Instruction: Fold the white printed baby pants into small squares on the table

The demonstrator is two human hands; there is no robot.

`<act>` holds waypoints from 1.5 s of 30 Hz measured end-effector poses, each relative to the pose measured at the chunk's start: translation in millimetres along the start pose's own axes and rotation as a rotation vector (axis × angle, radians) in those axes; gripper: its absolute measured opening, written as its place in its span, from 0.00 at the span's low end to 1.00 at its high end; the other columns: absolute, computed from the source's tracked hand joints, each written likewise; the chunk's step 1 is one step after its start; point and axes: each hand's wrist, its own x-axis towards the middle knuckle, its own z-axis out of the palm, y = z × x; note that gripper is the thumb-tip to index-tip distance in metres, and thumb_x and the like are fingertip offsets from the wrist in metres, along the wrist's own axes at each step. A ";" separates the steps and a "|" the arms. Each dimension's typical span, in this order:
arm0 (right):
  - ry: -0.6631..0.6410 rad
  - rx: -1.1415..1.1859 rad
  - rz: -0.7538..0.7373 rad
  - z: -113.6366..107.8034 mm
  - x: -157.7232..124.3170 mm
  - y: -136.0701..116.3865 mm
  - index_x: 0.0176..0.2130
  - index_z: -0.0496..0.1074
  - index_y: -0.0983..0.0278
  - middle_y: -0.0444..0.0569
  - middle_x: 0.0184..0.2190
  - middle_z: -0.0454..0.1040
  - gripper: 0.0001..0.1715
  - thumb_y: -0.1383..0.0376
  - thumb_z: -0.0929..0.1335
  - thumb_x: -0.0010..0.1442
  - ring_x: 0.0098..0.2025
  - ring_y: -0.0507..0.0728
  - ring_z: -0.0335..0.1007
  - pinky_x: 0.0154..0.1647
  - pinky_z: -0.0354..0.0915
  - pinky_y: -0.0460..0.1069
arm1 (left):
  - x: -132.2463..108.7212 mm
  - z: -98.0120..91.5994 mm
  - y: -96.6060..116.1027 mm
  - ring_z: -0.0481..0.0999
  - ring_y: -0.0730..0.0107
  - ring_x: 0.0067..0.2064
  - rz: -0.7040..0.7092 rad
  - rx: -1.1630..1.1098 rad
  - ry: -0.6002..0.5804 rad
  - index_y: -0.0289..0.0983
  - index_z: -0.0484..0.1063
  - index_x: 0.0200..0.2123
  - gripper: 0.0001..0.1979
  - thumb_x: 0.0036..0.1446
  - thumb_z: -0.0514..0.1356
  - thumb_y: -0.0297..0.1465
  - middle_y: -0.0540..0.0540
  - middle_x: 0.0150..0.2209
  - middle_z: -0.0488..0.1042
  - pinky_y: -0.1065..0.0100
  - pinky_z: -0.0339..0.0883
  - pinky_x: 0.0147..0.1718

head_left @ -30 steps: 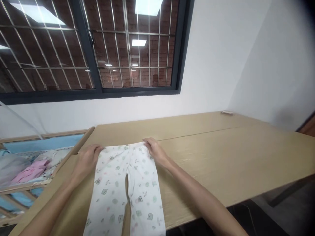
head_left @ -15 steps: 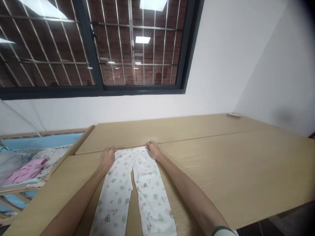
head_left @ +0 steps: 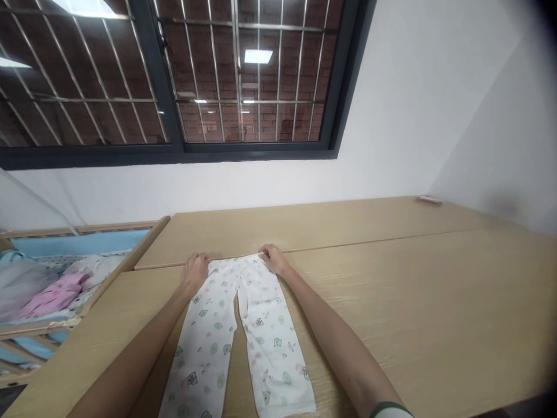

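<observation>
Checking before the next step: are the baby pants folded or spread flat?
Spread flat: the baby pants lie unfolded on the table, legs apart, left hand and right hand at the waistband.

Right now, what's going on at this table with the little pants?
A person has a pair of white printed baby pants spread flat on a wooden table, legs pointing toward them. The left hand and right hand each rest on a corner of the waistband at the far end. To the left stands a wooden crib with a pile of other small clothes inside.
</observation>
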 end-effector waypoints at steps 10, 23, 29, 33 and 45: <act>0.013 0.040 0.026 0.7 -0.3 0.9 0.40 0.76 0.66 0.48 0.34 0.74 0.06 0.70 0.69 0.61 0.39 0.55 0.68 0.44 0.63 0.48 | -64.5 -50.9 105.5 0.73 0.56 0.51 0.249 -0.099 -0.082 0.37 0.71 0.45 0.13 0.68 0.48 0.33 0.40 0.46 0.75 0.60 0.64 0.50; 0.009 0.057 0.055 0.2 -2.2 -0.2 0.40 0.76 0.65 0.51 0.38 0.72 0.05 0.69 0.69 0.62 0.41 0.55 0.69 0.46 0.64 0.48 | -226.7 -44.4 203.3 0.79 0.39 0.39 0.695 -0.068 -0.729 0.31 0.80 0.38 0.29 0.61 0.50 0.50 0.26 0.34 0.79 0.46 0.69 0.39; -0.010 0.081 0.076 -3.3 -3.3 -7.6 0.37 0.73 0.65 0.49 0.36 0.73 0.02 0.70 0.68 0.62 0.40 0.55 0.68 0.45 0.62 0.49 | -217.8 -52.0 193.0 0.80 0.43 0.37 0.633 -0.070 -0.742 0.36 0.79 0.32 0.20 0.60 0.52 0.41 0.31 0.33 0.80 0.52 0.69 0.33; -0.039 0.120 0.119 -8.9 -4.4 -13.5 0.36 0.70 0.64 0.47 0.33 0.74 0.00 0.69 0.68 0.61 0.35 0.54 0.67 0.41 0.62 0.48 | -218.7 -53.9 184.3 0.80 0.56 0.32 0.575 -0.290 -0.778 0.39 0.69 0.21 0.15 0.58 0.54 0.36 0.41 0.28 0.80 0.60 0.68 0.34; -0.081 0.244 0.270 -20.5 27.1 -75.7 0.36 0.68 0.64 0.41 0.24 0.73 0.11 0.66 0.72 0.53 0.25 0.51 0.69 0.25 0.59 0.43 | -253.0 -96.0 108.6 0.74 0.69 0.27 0.000 -0.883 -0.751 0.37 0.73 0.26 0.22 0.59 0.57 0.50 0.46 0.27 0.79 0.72 0.65 0.27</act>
